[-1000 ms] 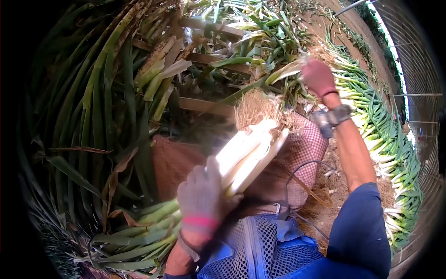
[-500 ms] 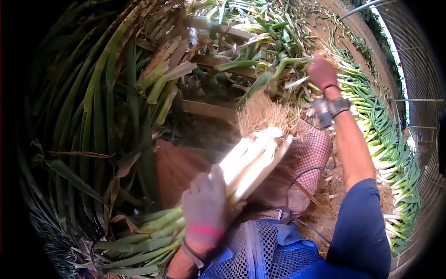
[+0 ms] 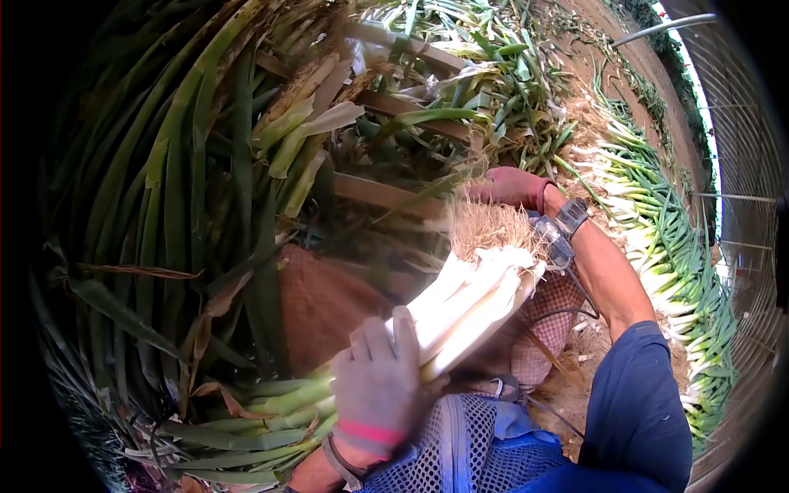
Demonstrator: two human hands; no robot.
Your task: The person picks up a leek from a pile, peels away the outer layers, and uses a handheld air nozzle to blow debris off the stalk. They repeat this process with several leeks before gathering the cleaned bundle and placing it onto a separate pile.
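My left hand (image 3: 378, 378), in a grey glove with a pink cuff, is wrapped round a bundle of leeks (image 3: 477, 304). The white stems point up and right, and the green leaves trail to the lower left. My right hand (image 3: 511, 187), in a reddish glove, is just above the root ends (image 3: 489, 228); its fingers are partly hidden and blurred, so their hold cannot be made out. A dark device (image 3: 552, 241) sits by the right wrist, below a watch (image 3: 572, 215).
Large green leeks (image 3: 164, 189) are heaped at the left. Leaf scraps (image 3: 501, 74) lie over wooden slats (image 3: 382, 193) at the top. A long row of leeks (image 3: 666, 255) curves down the right side, beside a metal pipe (image 3: 666, 27) higher up.
My right hand has come down and left from the upper right to the root ends. My left hand still grips the leeks, which have shifted slightly to the right.
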